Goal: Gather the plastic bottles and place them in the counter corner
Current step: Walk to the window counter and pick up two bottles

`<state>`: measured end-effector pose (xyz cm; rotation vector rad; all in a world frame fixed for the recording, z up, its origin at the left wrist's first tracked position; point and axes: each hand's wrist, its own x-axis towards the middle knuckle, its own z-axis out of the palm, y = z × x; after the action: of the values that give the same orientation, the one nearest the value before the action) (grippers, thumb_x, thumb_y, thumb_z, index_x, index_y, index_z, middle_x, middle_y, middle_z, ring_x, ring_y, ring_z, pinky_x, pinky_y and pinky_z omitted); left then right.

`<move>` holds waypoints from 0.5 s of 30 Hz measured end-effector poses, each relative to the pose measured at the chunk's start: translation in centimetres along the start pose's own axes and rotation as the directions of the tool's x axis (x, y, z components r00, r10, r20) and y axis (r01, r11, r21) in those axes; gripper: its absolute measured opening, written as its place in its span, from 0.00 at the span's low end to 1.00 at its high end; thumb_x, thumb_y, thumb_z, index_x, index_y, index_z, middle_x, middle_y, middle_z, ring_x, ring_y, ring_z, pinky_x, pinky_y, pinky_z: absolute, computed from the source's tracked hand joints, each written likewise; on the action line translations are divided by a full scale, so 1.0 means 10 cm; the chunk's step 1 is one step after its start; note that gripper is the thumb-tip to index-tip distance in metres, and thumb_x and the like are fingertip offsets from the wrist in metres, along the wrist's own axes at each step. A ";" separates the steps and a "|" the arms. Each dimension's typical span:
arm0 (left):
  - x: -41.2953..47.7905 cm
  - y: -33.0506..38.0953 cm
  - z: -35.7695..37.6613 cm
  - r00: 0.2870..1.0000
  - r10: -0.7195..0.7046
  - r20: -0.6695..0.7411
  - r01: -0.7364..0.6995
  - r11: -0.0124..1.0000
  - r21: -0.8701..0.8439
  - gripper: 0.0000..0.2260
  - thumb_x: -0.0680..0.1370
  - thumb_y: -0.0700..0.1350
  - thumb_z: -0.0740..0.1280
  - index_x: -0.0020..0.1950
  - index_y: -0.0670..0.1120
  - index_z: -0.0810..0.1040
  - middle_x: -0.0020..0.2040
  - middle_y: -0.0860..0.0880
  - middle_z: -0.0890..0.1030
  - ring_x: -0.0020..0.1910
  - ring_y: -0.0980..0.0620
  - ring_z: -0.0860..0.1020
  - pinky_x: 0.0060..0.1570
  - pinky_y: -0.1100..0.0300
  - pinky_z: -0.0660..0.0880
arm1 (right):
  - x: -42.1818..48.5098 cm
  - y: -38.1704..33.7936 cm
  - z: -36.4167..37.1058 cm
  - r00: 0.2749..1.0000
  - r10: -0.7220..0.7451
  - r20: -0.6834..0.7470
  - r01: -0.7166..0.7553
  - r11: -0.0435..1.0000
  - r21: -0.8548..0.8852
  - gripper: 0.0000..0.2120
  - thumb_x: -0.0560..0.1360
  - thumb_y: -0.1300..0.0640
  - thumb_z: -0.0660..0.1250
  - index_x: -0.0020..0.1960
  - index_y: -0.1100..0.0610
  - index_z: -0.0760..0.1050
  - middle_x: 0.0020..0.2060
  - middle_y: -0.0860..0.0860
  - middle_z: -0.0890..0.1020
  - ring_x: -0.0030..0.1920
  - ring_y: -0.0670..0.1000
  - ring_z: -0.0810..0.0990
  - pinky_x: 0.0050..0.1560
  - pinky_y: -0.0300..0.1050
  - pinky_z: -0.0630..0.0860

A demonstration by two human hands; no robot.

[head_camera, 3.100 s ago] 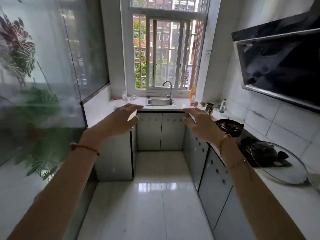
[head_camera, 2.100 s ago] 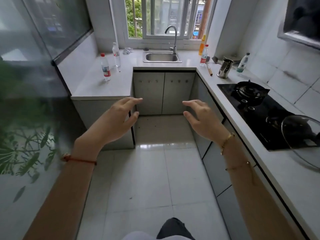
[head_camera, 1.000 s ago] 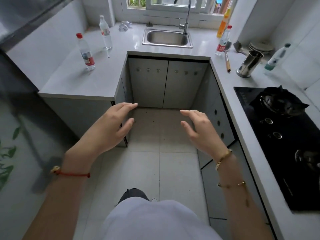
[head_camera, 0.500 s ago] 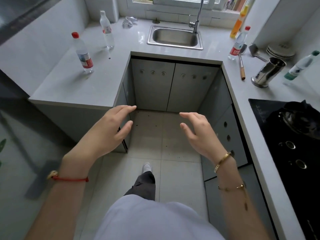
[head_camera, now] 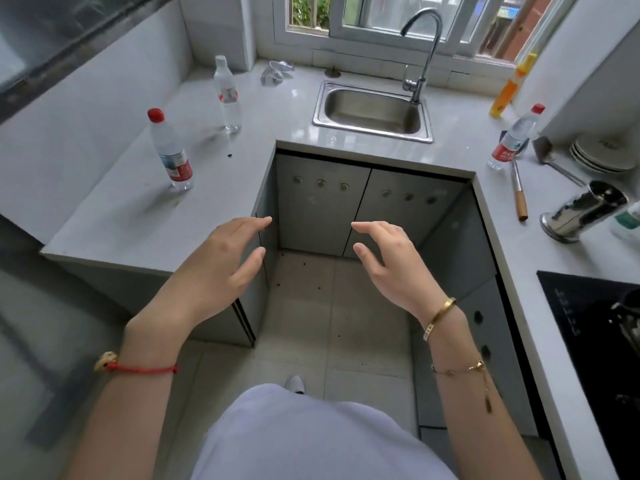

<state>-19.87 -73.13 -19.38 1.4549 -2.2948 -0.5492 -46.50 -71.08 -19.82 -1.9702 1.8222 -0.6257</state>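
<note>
Hands, left point(head_camera: 221, 261) & right point(head_camera: 388, 261), were open, empty, over floor. Clear red-capped plastic bottle point(head_camera: 169, 150) stood upright on pale surface point(head_camera: 114, 216), well apart. Recommend: grip mid-body, keep vertical.

There are three clear water bottles: red-capped bottle point(head_camera: 170, 150) near left, white-capped bottle point(head_camera: 227, 94) far left, third bottle point(head_camera: 513, 139) at right. One yellow bottle point(head_camera: 509, 89) far right. One sink point(head_camera: 373, 111), one steel cup point(head_camera: 581, 212), two hands.
</note>
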 end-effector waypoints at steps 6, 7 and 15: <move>0.50 -0.24 -0.04 0.999 -0.037 -0.004 0.037 0.999 -0.003 0.21 0.81 0.50 0.57 0.74 0.55 0.62 0.72 0.56 0.68 0.70 0.58 0.65 0.64 0.67 0.59 | 0.69 0.06 0.10 1.000 -0.019 0.012 0.019 1.000 0.011 0.17 0.79 0.53 0.59 0.68 0.53 0.69 0.64 0.47 0.75 0.68 0.47 0.67 0.69 0.41 0.63; 0.56 -0.28 -0.04 0.999 -0.048 -0.001 0.048 0.999 -0.015 0.21 0.81 0.50 0.57 0.74 0.55 0.62 0.72 0.57 0.68 0.70 0.59 0.65 0.64 0.67 0.58 | 0.78 0.07 0.13 1.000 -0.020 0.021 0.020 1.000 0.011 0.17 0.79 0.53 0.59 0.68 0.53 0.69 0.64 0.47 0.75 0.68 0.47 0.67 0.68 0.39 0.63; 0.97 -0.60 -0.09 0.986 -0.169 0.004 0.169 0.985 -0.027 0.20 0.81 0.51 0.57 0.74 0.58 0.61 0.72 0.59 0.66 0.70 0.60 0.64 0.64 0.66 0.59 | 1.53 0.08 0.30 0.992 -0.073 0.106 0.070 0.997 0.030 0.18 0.80 0.52 0.59 0.69 0.52 0.69 0.65 0.46 0.74 0.69 0.47 0.66 0.70 0.43 0.64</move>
<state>-18.64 -84.44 -20.70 1.6464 -2.1686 -0.6274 -44.59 -86.45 -21.83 -2.0190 1.6790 -0.5510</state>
